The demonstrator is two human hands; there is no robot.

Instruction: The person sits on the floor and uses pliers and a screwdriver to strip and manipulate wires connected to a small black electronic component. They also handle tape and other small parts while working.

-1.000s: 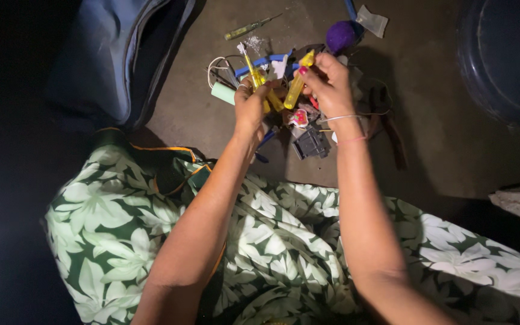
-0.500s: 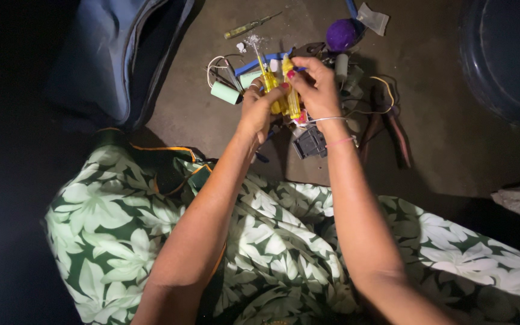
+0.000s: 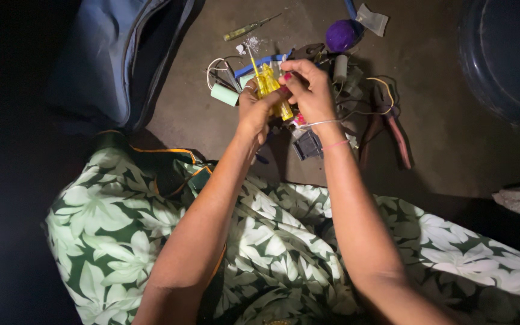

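1. My left hand [image 3: 253, 107] and my right hand [image 3: 308, 89] meet over the floor [image 3: 452, 144], both closed around a bundle of yellow-handled screwdrivers [image 3: 270, 87].
2. My left hand's fingers curl around the bundle from the left and below; my right hand pinches it from the right, fingertips on the clear yellow handles. One thin shaft sticks up and to the left out of the grip.
3. The bundle sits between my two palms, lifted just above the pile of tools [image 3: 326, 126] on the floor, not resting on it.
4. Just left of my left hand lies a pale green cylinder [image 3: 224, 94], beside a loop of white wire [image 3: 213, 65].
5. Right of my right hand lie pliers with reddish handles [image 3: 392, 129], with a yellow wire curling near them, and a grey cylinder [image 3: 340, 67] stands just above my knuckles.
6. Farther up the floor lie a purple ball [image 3: 341, 35] and a lone green-handled screwdriver [image 3: 247, 28]. A blue bag [image 3: 109, 60] lies open at the upper left, a dark round tub [image 3: 507, 54] at the upper right.
7. My green floral-print lap [image 3: 284, 241] fills the foreground under both forearms.
8. Compared with a second ago, my hands have drawn closer together, and the screwdrivers that fanned out loosely between them are now gathered into one tighter bunch. The pliers, earlier partly behind my right wrist, show more fully.
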